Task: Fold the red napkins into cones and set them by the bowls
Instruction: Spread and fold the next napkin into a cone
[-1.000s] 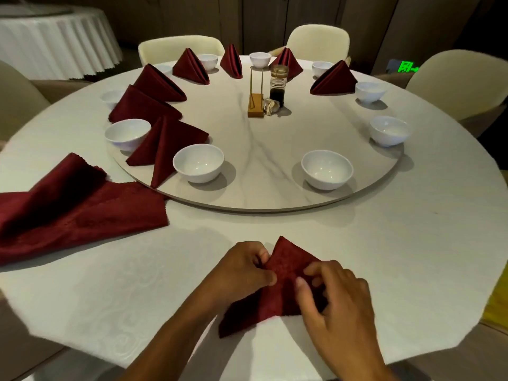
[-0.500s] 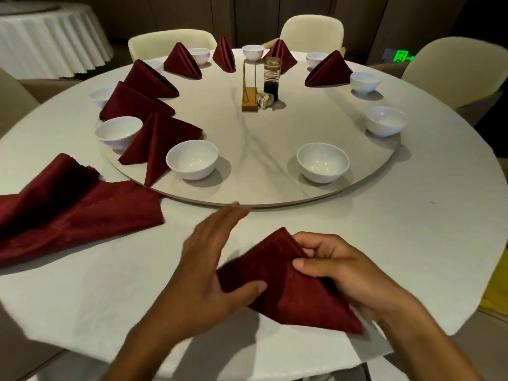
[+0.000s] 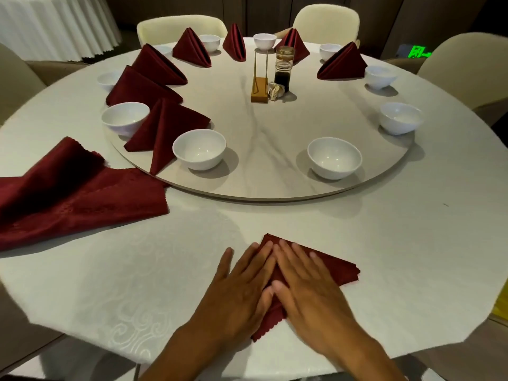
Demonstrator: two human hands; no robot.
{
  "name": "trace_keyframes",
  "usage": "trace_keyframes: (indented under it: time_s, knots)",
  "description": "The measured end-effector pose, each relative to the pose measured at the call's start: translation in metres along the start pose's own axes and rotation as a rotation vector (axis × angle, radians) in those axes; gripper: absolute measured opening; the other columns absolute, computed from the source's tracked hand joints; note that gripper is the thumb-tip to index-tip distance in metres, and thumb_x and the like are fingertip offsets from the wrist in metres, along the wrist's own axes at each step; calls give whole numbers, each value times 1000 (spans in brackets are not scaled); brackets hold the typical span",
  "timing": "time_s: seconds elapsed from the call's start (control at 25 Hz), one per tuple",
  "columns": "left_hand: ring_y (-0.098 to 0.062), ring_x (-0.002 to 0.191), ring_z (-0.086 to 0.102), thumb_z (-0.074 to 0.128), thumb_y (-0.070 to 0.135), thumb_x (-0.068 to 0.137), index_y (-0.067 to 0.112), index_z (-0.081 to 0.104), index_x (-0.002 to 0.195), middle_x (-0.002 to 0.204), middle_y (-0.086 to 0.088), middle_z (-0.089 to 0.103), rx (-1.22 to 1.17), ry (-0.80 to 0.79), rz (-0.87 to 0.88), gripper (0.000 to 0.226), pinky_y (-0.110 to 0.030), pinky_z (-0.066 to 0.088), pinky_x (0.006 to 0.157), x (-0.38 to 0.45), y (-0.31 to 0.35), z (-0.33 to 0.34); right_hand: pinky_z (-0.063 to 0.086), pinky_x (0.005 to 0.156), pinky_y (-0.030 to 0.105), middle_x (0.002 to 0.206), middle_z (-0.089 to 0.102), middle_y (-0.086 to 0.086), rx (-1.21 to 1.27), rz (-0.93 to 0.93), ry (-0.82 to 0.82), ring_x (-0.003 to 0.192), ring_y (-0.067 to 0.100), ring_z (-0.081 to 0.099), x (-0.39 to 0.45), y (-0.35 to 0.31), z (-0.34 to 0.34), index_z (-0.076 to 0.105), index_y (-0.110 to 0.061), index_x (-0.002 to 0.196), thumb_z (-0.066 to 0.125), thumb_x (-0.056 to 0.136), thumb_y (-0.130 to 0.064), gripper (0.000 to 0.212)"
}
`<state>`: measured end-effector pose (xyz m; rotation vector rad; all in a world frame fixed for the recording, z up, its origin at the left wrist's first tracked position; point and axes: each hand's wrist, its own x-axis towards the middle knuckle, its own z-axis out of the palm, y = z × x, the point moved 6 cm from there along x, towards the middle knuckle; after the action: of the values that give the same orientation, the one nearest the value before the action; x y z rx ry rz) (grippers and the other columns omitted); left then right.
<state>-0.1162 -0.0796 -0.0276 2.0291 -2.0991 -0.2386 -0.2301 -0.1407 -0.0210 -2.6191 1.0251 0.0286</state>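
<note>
- Both hands are flat on the folded red napkin (image 3: 334,266) at the near edge of the desk (image 3: 412,257), and the cloth lies pressed on the white tablecloth.
- The left hand (image 3: 242,287) covers the napkin's left side, fingers straight and together, thumb spread out over the tablecloth; the grip is wide and it holds nothing.
- The right hand (image 3: 308,287) lies just beside it, fingers straight and pointing toward the far edge, palm down on the cloth; its grip is wide too, pressing rather than pinching.
- The two thumbs touch near the middle of the napkin, and a scalloped corner of it pokes out below the palms at the near edge.
- Toward the left edge of the desk lies a loose heap of unfolded red napkins (image 3: 68,193), well apart from the hands.
- On the round marble turntable (image 3: 275,160), finished napkin cones stand by white bowls: the nearest cone (image 3: 165,130) sits between two bowls on the left side, one bowl (image 3: 199,148) just beside it.
- Another bowl (image 3: 334,156) at the turntable's near-right rim has no cone by it.
- At the turntable's centre stand a glass sauce bottle (image 3: 283,68) and a gold stand (image 3: 259,89).
- Cream chairs (image 3: 327,19) ring the far edge.
</note>
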Motion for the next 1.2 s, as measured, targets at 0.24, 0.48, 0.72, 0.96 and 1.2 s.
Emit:
trace_keyframes:
  time_s: [0.24,0.48,0.72,0.96,1.2]
  knots:
    - [-10,150,-11,-2,50,100,24,2,156,163,9,-6,47,16,-61,62,-50,-2,121,-3,2,1,18,118,33,153,39,-9,-184,99,82,140,16,35,3,41,-37,25,-31,152,22,96,-47,58]
    - [-17,149,17,15,48,102,20,26,153,161,6,14,-30,163,-36,59,-44,9,118,-13,11,-22,52,73,29,85,69,-4,512,208,-327,79,13,65,68,27,-74,69,-19,93,74,79,-30,19]
    - [-2,117,48,50,38,91,30,55,123,125,13,58,-299,789,-57,34,-20,34,100,12,-6,-120,39,43,18,57,56,-5,1029,139,220,50,7,53,80,32,-148,54,-24,64,75,69,-28,22]
    - [-6,84,54,60,52,88,32,49,130,101,17,47,-455,280,-304,48,-8,37,67,132,-46,-99,42,55,20,74,58,-10,688,283,739,67,7,58,147,12,-159,52,-24,82,67,83,-30,16]
    - [-12,88,59,60,40,92,20,58,124,101,6,59,-461,439,-315,38,-27,55,79,130,-74,-71,55,77,33,109,61,-5,237,375,538,93,18,64,155,22,-92,48,-24,124,47,88,-68,56]
